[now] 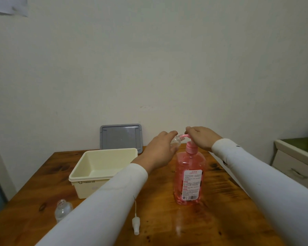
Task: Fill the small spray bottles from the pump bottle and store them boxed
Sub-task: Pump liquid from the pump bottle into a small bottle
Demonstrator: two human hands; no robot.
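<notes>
My left hand (160, 150) fingers (172, 133) are curled round a small clear spray bottle (175, 141), grasping it. The bottle is smooth, transparent and rounded; its long axis is tilted, with the open threaded neck pointing up and toward my right, meeting the pink spout. My right hand (202, 137) lies palm-down on the pump head (240, 137); its fingers (189, 129) are bent over the top of it, pressing it.

Directly below the right fingers stands the pump bottle (189, 176), upright, long axis vertical: translucent pink plastic, flat-shouldered, with a white printed label facing me.

Left of the left fingers, a cream plastic box (89, 176), rectangular with a thick rim, sits open on the desk (167, 219). Beyond it, a grey rectangular lid (121, 137) leans against the wall.

Nearer me, well apart from the fingers, a second clear bottle (63, 209) stands upright and uncapped. Beside my left sleeve (103, 201), a white spray head (135, 224) lies flat on the glossy, dark-knotted wood, its thin tube pointing away from me.
</notes>
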